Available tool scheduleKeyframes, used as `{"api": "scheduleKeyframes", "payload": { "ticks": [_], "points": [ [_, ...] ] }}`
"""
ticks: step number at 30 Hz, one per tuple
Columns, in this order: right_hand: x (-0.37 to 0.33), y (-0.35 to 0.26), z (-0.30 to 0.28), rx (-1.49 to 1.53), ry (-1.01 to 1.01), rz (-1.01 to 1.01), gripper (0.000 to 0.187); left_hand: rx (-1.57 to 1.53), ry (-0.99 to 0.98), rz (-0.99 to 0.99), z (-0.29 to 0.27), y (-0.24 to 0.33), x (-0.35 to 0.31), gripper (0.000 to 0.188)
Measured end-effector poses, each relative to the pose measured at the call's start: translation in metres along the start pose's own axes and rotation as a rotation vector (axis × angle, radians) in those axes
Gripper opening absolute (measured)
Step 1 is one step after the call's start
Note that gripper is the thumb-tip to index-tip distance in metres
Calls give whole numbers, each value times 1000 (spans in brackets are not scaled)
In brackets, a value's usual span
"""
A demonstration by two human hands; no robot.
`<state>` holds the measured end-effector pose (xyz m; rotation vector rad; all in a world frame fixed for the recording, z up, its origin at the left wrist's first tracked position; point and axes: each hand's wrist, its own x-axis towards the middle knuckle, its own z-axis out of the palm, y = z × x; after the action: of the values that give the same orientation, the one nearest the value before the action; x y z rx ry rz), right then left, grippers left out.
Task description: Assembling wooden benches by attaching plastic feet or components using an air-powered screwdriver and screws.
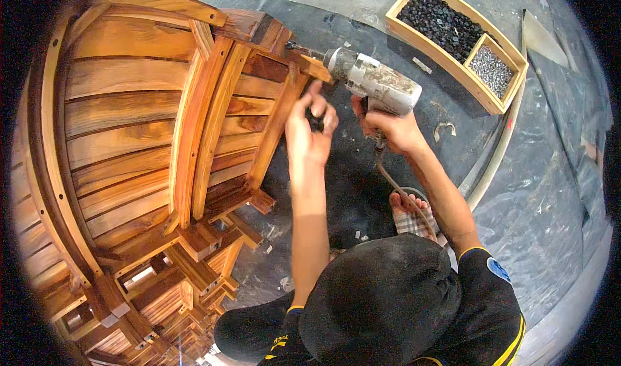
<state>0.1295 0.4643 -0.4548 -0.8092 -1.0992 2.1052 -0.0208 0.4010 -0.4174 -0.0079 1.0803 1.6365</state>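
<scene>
My right hand (393,128) grips a grey and white power driver (381,81) by its handle, and a hose (388,175) runs down from that handle. Its bit (304,49) points left at the corner of a slatted wooden furniture frame (239,117); I cannot tell whether the tip touches the wood. Close beside that corner, my left hand (310,130) is raised, palm up, its fingers curled and slightly blurred. In its palm lie small black pieces (315,121), partly hidden by the fingers.
At the upper right a wooden box (427,55) holds many black discs (443,20), with silver screws (491,68) in a smaller compartment. More wooden frames (174,301) stand at the lower left. Dark sheeting (530,191) covers the floor, with scraps on it. My foot (411,214) is below the driver.
</scene>
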Motion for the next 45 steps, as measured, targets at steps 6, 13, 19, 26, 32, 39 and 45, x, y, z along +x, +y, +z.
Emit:
{"api": "scheduleKeyframes", "payload": {
  "ticks": [6,13,19,26,32,39,45],
  "points": [
    [-1,-15,10,-56,-49,-99,22,-561,-132,-153,-63,-42,-14,27],
    [-1,-10,6,-80,-7,-83,23,-547,-132,-175,-78,-55,-22,27],
    [1,-12,12,-139,2,-148,17,-326,-144,-100,-88,-52,-22,31],
    [5,-9,10,-155,-20,-141,27,-349,-82,-105,-90,-49,-26,15],
    [-1,-21,17,-170,-3,-79,14,-452,-92,-201,-91,-48,-31,13],
    [1,-20,16,-179,-10,-91,12,-204,-44,-244,-102,-46,-32,15],
    [-1,-23,14,-186,-24,-99,14,-64,-2,-138,-98,-43,-32,22]
  ]
}}
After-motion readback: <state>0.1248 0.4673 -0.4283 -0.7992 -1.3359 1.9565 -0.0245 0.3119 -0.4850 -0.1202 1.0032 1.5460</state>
